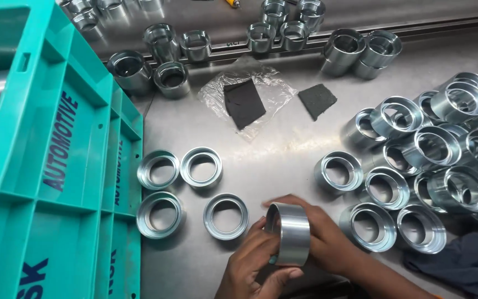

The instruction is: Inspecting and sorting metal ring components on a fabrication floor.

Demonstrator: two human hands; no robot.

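Four rings (193,192) are laid flat at nine o'clock on the bench (283,155). One ring (290,232) is gripped on edge between the left hand (253,268) and right hand (327,238); a heap (432,160) is piled at three o'clock.

Both hands meet low in the near middle of the view, wrists coming in from the near edge. The left hand (250,266) is palm-up, its fingers (258,235) raised and curled, the thumb lying flat across the near side. The right hand (319,235) reaches in from the right, forearm angled toward the near right corner, its fingers (289,200) curved leftward, knuckles up.
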